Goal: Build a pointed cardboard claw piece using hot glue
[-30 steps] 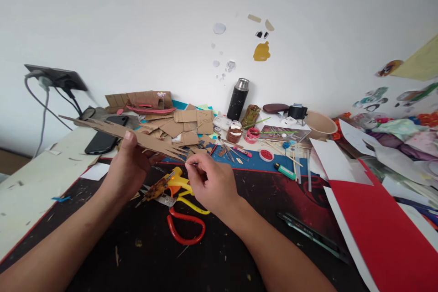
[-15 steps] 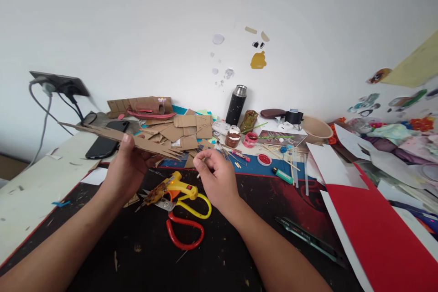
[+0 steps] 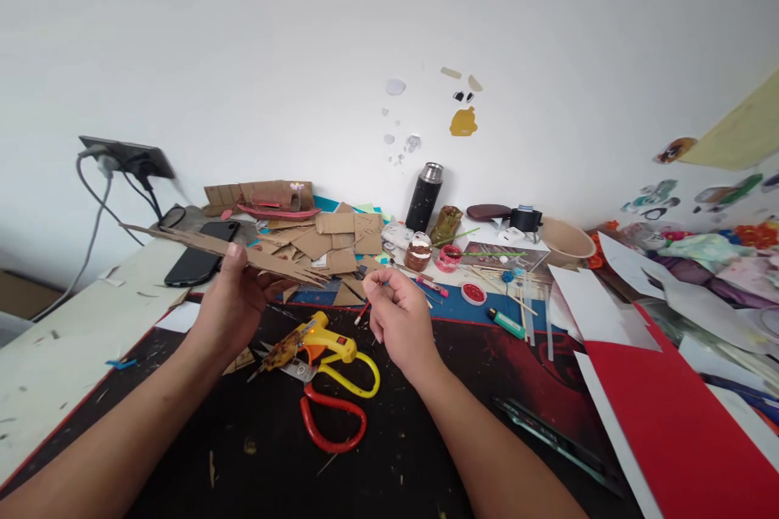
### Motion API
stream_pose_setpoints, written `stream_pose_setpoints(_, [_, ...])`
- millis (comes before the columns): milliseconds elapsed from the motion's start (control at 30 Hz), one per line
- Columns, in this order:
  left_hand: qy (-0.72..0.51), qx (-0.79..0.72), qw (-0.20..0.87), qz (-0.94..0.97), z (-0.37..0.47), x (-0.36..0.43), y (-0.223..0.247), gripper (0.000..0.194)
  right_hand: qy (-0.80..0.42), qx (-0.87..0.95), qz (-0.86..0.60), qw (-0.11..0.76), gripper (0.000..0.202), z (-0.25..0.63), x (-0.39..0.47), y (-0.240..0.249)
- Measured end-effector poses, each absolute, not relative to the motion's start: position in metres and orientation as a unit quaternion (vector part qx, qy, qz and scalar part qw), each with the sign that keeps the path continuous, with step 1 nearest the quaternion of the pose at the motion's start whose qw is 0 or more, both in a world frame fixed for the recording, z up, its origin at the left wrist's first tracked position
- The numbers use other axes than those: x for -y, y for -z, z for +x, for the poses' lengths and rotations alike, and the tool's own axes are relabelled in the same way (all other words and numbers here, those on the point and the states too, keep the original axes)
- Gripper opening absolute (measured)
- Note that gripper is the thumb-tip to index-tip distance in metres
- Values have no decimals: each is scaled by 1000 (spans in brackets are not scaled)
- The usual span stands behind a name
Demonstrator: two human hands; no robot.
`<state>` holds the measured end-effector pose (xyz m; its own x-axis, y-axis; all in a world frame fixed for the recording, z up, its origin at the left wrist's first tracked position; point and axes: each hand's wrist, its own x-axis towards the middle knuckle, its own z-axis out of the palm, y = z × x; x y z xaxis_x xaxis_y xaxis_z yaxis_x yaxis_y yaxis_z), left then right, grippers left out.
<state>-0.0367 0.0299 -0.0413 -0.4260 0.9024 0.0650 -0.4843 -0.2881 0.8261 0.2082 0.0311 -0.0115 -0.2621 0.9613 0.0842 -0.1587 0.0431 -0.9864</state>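
Note:
My left hand (image 3: 234, 292) grips a long brown cardboard strip (image 3: 268, 261) with jagged, cut ends, thumb on top and fingers underneath. Its right end points toward my right hand (image 3: 398, 316), which is closed with the fingertips pinched together; whatever they hold, if anything, is too small to make out. Below and between the hands, a yellow hot glue gun (image 3: 332, 340) lies over scissors (image 3: 334, 422) with one red and one yellow handle, on a black mat (image 3: 268, 470).
Cardboard scraps (image 3: 313, 243) are piled behind my hands. A black flask (image 3: 424, 199), paint jars (image 3: 419, 251) and thin sticks stand or lie further right. A phone (image 3: 198, 255) lies at left, a cutter (image 3: 553, 438) and red sheet (image 3: 657, 413) at right.
The view has shifted, so most things sit slightly lower and further right. My right hand has drawn a little away from the strip's end, its fingers still pinched.

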Motion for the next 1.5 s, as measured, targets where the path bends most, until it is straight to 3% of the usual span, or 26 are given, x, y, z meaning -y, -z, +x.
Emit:
stream_pose_setpoints(200, [-752, -376, 466, 277, -39, -30, 44, 58, -602, 522, -360, 485, 38, 206, -32, 15])
stream_pose_setpoints(400, [-747, -376, 469, 284, -38, -29, 45, 65, -610, 531, -358, 466, 41, 204, -29, 17])
stream_pose_setpoints(667, [-737, -379, 476, 293, -34, -27, 43, 69, -598, 541, -351, 476, 63, 203, -28, 22])
stream_pose_setpoints(967, [-739, -379, 469, 301, -34, -26, 42, 67, -483, 645, -361, 469, 26, 200, -27, 31])
stream_pose_setpoints(1300, [-729, -387, 466, 317, -25, -21, 40, 64, -272, 805, -383, 362, 32, 201, -17, 35])
stream_pose_setpoints(1500, [-720, -399, 463, 329, -21, -18, 41, 61, -240, 807, -403, 359, 25, 201, -19, 37])
